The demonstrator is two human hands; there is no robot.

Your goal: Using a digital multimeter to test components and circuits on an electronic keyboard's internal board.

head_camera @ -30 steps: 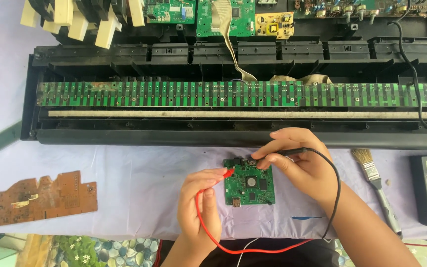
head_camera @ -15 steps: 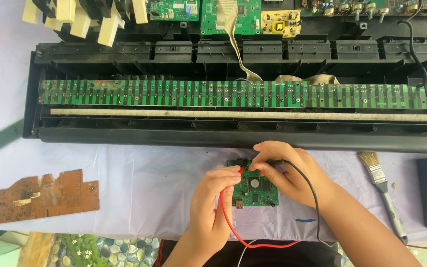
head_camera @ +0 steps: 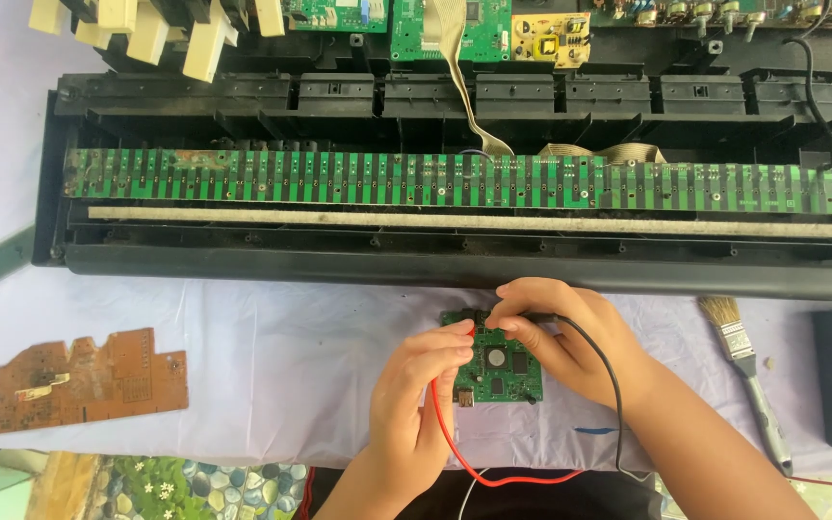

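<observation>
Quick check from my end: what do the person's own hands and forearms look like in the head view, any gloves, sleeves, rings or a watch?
Both are bare. The left hand and right hand wear no gloves, and no rings show on the visible fingers. The forearms are uncovered down to the frame's bottom edge: no sleeves, watch or wristband in sight. Fingernails are short and unpainted, as far as this view shows.

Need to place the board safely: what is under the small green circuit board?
The small green circuit board lies on a white cloth. Both hands cover its top edge; anything directly beneath is hidden.
</observation>
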